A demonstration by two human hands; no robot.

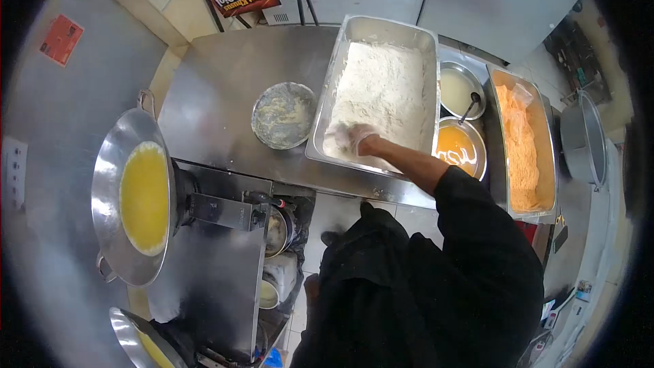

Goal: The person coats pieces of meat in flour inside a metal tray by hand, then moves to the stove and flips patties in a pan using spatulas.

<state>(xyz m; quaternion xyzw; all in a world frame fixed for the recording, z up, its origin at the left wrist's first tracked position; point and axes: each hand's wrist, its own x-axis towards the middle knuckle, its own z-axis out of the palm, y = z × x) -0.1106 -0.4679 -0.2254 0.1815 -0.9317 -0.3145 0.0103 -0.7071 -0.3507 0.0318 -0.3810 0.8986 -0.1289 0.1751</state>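
My right hand (362, 138), coated in white powder, reaches into the near left corner of a deep steel tray (436, 75). It touches the white flour (385, 78) that fills the tray. Its fingers are smeared and partly sunk in the flour, so their grip is unclear. A round, flour-dusted metal pan (284, 116) rests on the counter left of the tray. Down beside my dark clothing, a small bit of what looks like my left hand (311, 291) shows, its fingers hidden.
Right of the tray stand a bowl of pale liquid (458, 88), a bowl of orange liquid (458, 150) with a black ladle (470, 105), and a tray of orange crumbs (521, 153). At left, a large wok (109, 184) holds yellow oil; another wok (129, 341) sits lower.
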